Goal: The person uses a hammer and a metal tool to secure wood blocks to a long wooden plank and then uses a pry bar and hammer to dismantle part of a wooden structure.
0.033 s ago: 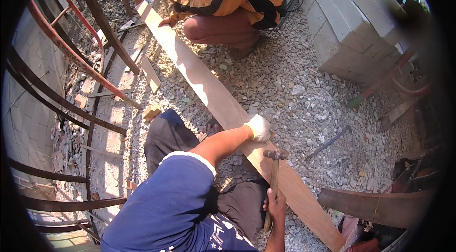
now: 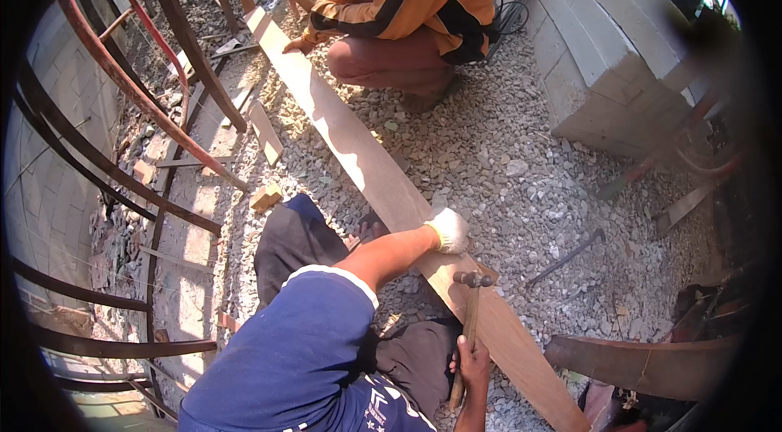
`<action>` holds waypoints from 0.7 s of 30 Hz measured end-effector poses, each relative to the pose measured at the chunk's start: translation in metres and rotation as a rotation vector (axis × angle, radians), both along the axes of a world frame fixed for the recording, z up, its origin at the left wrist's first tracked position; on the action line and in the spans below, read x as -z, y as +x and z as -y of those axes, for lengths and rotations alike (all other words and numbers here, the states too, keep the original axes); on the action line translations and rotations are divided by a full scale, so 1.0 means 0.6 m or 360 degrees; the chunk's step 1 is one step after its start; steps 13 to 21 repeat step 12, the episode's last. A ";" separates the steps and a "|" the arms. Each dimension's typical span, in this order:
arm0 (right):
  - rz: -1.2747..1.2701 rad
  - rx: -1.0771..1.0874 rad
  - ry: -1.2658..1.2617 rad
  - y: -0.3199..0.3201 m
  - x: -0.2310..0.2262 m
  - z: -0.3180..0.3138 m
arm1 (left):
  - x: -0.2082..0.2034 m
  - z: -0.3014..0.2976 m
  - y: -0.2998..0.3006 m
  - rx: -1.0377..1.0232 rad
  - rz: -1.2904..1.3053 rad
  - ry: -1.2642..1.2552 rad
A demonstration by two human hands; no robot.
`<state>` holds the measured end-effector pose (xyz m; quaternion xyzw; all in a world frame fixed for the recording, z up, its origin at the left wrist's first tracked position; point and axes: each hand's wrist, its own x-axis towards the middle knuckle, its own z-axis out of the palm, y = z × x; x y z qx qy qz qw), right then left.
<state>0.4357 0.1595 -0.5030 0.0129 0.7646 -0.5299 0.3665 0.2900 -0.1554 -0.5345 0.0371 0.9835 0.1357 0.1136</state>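
Observation:
A long wooden plank (image 2: 389,191) runs slantwise from the far left to the near right, across my lap. My left hand (image 2: 448,230), in a white work glove, is closed over the plank's far edge around its middle. Farther down, my right hand (image 2: 471,363), bare, is wrapped around the wooden handle of a hammer (image 2: 470,314). The hammer's metal head lies over the plank, a little nearer than the glove; whether it touches the wood I cannot tell. A co-worker's hand (image 2: 299,46) rests at the plank's far end.
A co-worker (image 2: 407,0) in an orange and black top squats on the gravel (image 2: 481,151). Curved dark and red bars (image 2: 122,73) stand at left. Pale blocks (image 2: 595,65) are stacked at right. A metal bar (image 2: 568,257) and a small wood block (image 2: 265,197) lie nearby.
The whole view has shifted slightly, so things sit a little lower and to the right. Both hands keep their holds on the plank and the hammer.

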 end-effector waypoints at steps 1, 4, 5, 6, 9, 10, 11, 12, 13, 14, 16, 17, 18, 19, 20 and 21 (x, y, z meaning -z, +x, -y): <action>0.0050 -0.0041 -0.0062 0.014 0.002 -0.003 | 0.020 0.003 0.006 -0.0066 -0.0027 0.0047; 0.0410 0.0256 -0.0492 0.007 0.008 -0.006 | 0.016 -0.007 -0.012 0.0070 0.0011 -0.0038; 0.0447 0.0361 -0.0589 -0.005 -0.009 -0.008 | 0.013 -0.017 -0.016 0.0102 0.0078 -0.0032; 0.0349 0.0385 -0.0632 -0.029 -0.036 0.005 | 0.018 -0.016 -0.015 0.0109 0.0106 -0.0010; -0.0032 0.0297 -0.0423 -0.142 -0.012 -0.013 | 0.001 -0.002 -0.014 0.0334 0.0211 0.0000; -0.0108 0.0280 -0.0348 -0.192 0.011 -0.007 | 0.024 0.013 -0.005 0.0291 0.0142 0.0021; -0.0213 0.0157 -0.0293 -0.248 0.049 -0.005 | 0.046 0.025 -0.003 0.0264 0.0057 0.0040; -0.0338 0.0088 -0.0205 -0.306 0.105 -0.026 | 0.028 0.014 -0.009 0.0334 0.0084 -0.0004; -0.0338 0.0088 -0.0205 -0.306 0.105 -0.026 | 0.028 0.014 -0.009 0.0334 0.0084 -0.0004; -0.0338 0.0088 -0.0205 -0.306 0.105 -0.026 | 0.028 0.014 -0.009 0.0334 0.0084 -0.0004; -0.0338 0.0088 -0.0205 -0.306 0.105 -0.026 | 0.028 0.014 -0.009 0.0334 0.0084 -0.0004; -0.0338 0.0088 -0.0205 -0.306 0.105 -0.026 | 0.028 0.014 -0.009 0.0334 0.0084 -0.0004; -0.0338 0.0088 -0.0205 -0.306 0.105 -0.026 | 0.028 0.014 -0.009 0.0334 0.0084 -0.0004; -0.0338 0.0088 -0.0205 -0.306 0.105 -0.026 | 0.028 0.014 -0.009 0.0334 0.0084 -0.0004; -0.0338 0.0088 -0.0205 -0.306 0.105 -0.026 | 0.028 0.014 -0.009 0.0334 0.0084 -0.0004; -0.0338 0.0088 -0.0205 -0.306 0.105 -0.026 | 0.028 0.014 -0.009 0.0334 0.0084 -0.0004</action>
